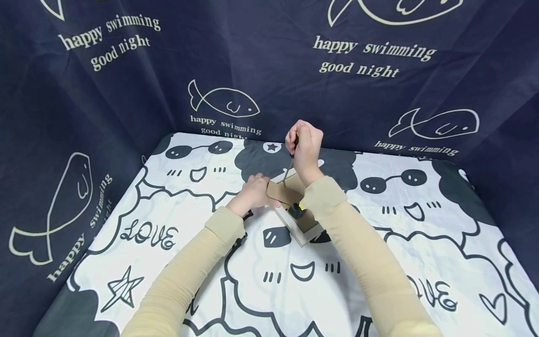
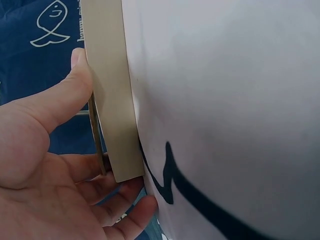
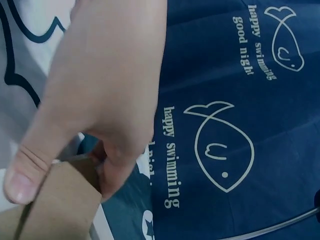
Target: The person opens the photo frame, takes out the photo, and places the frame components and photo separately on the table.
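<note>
Dark blue curtain (image 1: 278, 56), patterned cloth (image 1: 328, 299), and a pale shallow frame (image 1: 290, 223) between two hands.
The cloth spreads below the curtain, beige sleeves (image 1: 185, 271) crossing it from 7 and 5 o'clock; the frame lies near its middle, toward 12, one corner pointing to 6. A brown panel (image 1: 279, 193) sits tilted at the frame's 10 o'clock side, a gap between the two in the left wrist view. The right hand (image 1: 306, 145), above at 12 o'clock, is closed round the handle of a thin-shafted tool (image 1: 290, 164), which slants down to the panel; tip contact is unclear. The left hand (image 1: 255, 191), at 10 o'clock, is partly closed, thumb over the panel edge, fingers beneath. A small dark object (image 1: 296, 211) shows inside the frame.
</note>
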A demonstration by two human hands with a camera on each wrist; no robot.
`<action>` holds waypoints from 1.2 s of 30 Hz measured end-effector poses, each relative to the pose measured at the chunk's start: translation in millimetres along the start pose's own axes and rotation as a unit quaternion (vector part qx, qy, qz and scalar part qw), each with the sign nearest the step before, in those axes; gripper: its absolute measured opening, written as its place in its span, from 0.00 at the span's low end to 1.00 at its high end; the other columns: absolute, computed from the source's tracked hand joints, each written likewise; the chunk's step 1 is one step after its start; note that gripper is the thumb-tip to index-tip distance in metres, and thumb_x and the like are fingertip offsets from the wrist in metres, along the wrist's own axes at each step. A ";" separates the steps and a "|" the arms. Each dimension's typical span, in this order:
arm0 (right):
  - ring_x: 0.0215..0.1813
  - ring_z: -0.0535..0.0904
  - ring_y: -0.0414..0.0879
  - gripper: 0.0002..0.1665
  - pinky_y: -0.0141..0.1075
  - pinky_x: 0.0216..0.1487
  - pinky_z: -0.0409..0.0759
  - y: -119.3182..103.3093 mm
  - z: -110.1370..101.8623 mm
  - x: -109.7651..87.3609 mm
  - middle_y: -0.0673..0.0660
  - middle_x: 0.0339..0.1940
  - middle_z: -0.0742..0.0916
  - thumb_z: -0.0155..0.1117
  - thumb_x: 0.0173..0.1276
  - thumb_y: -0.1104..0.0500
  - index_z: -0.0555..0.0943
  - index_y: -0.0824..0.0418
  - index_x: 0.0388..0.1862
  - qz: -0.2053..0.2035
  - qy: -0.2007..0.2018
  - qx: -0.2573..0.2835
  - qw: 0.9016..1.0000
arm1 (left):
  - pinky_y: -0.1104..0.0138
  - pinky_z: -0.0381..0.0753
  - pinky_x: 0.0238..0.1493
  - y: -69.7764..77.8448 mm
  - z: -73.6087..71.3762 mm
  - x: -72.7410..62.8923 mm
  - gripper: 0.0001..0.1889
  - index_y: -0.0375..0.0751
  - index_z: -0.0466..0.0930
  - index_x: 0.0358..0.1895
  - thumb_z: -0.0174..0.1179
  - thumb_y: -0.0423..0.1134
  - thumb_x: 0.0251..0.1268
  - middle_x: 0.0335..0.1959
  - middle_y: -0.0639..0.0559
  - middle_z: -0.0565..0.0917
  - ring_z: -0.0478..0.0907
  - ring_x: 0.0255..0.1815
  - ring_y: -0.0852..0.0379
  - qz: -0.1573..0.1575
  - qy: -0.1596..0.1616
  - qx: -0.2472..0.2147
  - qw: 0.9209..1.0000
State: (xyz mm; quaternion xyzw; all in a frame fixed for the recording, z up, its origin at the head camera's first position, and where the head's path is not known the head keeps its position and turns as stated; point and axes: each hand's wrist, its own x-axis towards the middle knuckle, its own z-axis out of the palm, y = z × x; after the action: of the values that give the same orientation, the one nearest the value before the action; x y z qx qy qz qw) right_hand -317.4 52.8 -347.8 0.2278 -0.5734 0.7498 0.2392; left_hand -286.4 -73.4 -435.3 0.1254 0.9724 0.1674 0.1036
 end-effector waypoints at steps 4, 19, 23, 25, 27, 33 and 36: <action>0.08 0.59 0.43 0.21 0.32 0.09 0.56 4.3 2.4 12.2 0.53 0.06 0.67 0.37 0.64 0.65 0.62 0.60 0.10 0.016 0.011 0.006 1.000 | 0.52 0.71 0.58 -1.0 -0.3 1.1 0.46 0.34 0.69 0.63 0.72 0.60 0.43 0.59 0.39 0.71 0.67 0.58 0.41 -0.001 -0.006 0.003 1.000; 0.07 0.61 0.42 0.26 0.31 0.09 0.58 28.3 27.0 51.3 0.52 0.05 0.70 0.43 0.69 0.63 0.67 0.61 0.08 0.111 0.036 -0.015 0.993 | 0.51 0.70 0.55 -3.9 1.7 2.6 0.41 0.36 0.72 0.60 0.72 0.58 0.43 0.55 0.41 0.73 0.67 0.55 0.42 0.012 0.001 -0.005 1.000; 0.06 0.61 0.42 0.26 0.31 0.08 0.58 33.8 24.3 60.4 0.52 0.04 0.70 0.43 0.68 0.61 0.67 0.61 0.07 0.133 0.062 -0.019 0.989 | 0.51 0.70 0.55 -4.2 2.2 2.7 0.42 0.37 0.71 0.61 0.72 0.58 0.44 0.55 0.41 0.73 0.67 0.55 0.42 0.013 0.000 0.000 1.000; 0.05 0.60 0.42 0.27 0.31 0.07 0.58 35.2 21.8 64.0 0.52 0.04 0.70 0.43 0.68 0.60 0.67 0.61 0.07 0.145 0.077 -0.019 0.986 | 0.50 0.71 0.54 -4.4 2.7 3.0 0.42 0.37 0.71 0.61 0.72 0.58 0.44 0.55 0.41 0.73 0.67 0.55 0.42 0.014 0.000 0.001 1.000; 0.05 0.60 0.42 0.27 0.31 0.07 0.58 35.9 19.4 67.0 0.52 0.03 0.70 0.44 0.68 0.60 0.67 0.61 0.07 0.153 0.090 -0.016 0.984 | 0.50 0.70 0.55 -4.8 2.9 3.1 0.42 0.36 0.71 0.62 0.72 0.58 0.44 0.56 0.41 0.73 0.67 0.55 0.42 0.015 0.001 0.001 1.000; 0.05 0.60 0.41 0.26 0.31 0.07 0.58 35.5 12.1 70.6 0.51 0.03 0.69 0.43 0.69 0.60 0.66 0.60 0.08 0.161 0.104 0.004 0.981 | 0.51 0.70 0.57 -5.0 2.6 2.2 0.44 0.36 0.69 0.63 0.71 0.59 0.44 0.59 0.40 0.71 0.66 0.58 0.41 0.014 -0.001 0.002 1.000; 0.05 0.60 0.41 0.26 0.31 0.07 0.58 36.1 8.8 70.3 0.51 0.03 0.69 0.43 0.69 0.59 0.66 0.60 0.08 0.161 0.104 0.006 0.981 | 0.51 0.70 0.57 -3.7 2.6 1.7 0.44 0.36 0.69 0.64 0.71 0.59 0.44 0.59 0.40 0.71 0.66 0.58 0.42 0.011 0.000 0.005 1.000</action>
State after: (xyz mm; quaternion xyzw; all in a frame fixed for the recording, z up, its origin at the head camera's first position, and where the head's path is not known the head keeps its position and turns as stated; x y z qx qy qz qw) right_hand -394.1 42.9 -329.5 0.0549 -0.5701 0.8015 0.1721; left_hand -288.2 -75.5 -439.3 0.1368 0.9717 0.1639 0.1010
